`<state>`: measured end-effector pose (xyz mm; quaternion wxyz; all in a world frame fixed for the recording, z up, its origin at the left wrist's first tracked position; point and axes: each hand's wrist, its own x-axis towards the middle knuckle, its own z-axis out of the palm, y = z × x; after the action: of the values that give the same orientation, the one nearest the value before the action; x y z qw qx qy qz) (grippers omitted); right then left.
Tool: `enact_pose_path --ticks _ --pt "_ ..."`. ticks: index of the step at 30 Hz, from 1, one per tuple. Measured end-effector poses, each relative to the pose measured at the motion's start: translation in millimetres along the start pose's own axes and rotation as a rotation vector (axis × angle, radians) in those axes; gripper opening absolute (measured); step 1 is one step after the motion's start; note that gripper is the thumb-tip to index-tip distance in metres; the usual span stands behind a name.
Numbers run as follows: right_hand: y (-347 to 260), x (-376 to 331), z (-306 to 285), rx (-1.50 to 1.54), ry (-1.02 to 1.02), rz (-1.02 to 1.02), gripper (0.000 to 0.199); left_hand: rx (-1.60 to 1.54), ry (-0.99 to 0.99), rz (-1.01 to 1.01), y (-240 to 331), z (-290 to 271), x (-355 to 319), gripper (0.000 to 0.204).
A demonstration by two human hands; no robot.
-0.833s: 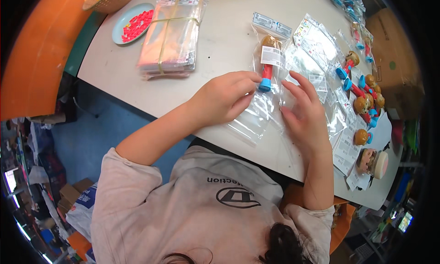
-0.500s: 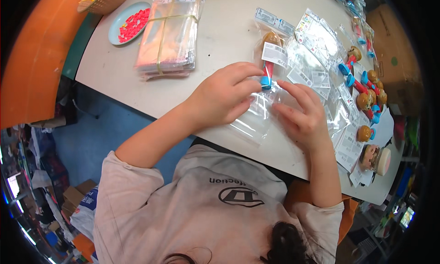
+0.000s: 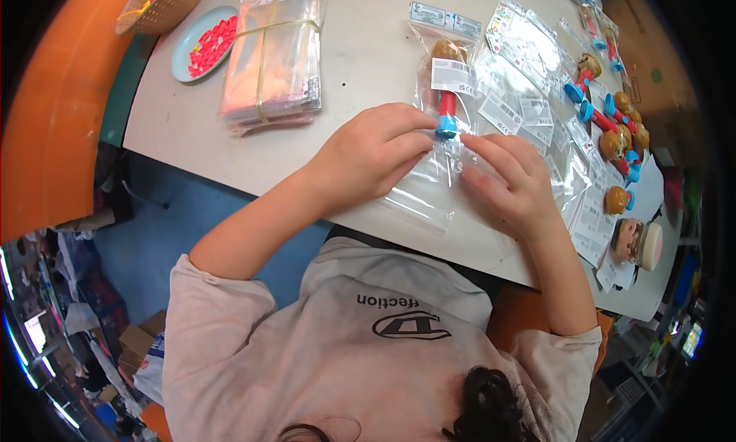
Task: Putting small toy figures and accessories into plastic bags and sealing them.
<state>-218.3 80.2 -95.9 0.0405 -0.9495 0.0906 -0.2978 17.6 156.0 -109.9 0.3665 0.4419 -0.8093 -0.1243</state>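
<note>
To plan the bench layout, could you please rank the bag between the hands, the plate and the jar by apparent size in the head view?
1. Clear bag
2. Blue plate
3. Jar

1. Bare white tabletop (image 3: 364,55) left a passage between the strapped stack of clear plastic bags (image 3: 284,62) and the bagged red-and-blue toy (image 3: 448,103)
2. Loose clear bags (image 3: 529,45) crowded the space beside the right hand (image 3: 515,180)
3. Brown-headed toys (image 3: 611,144) and a lidded jar (image 3: 632,241) blocked the way farther right

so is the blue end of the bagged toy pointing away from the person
No, the bagged toy has its blue end nearer and its brown head farther away.
</note>
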Motion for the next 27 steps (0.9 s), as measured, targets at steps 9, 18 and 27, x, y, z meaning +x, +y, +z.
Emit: enact_pose_path --ticks 9,18,27 --pt "0.8 -12.2 5.8 0.360 -0.028 0.265 0.020 -0.016 -0.017 -0.040 -5.0 -3.8 -11.2 0.019" --pt "-0.2 -16.5 7.6 0.649 -0.003 0.617 0.008 -0.186 0.040 -0.339 7.3 -5.8 -12.9 0.008" --pt "-4.5 -3.7 -3.6 1.249 -0.016 1.149 0.010 -0.837 0.162 -0.791 10.8 1.9 -16.0 0.015"
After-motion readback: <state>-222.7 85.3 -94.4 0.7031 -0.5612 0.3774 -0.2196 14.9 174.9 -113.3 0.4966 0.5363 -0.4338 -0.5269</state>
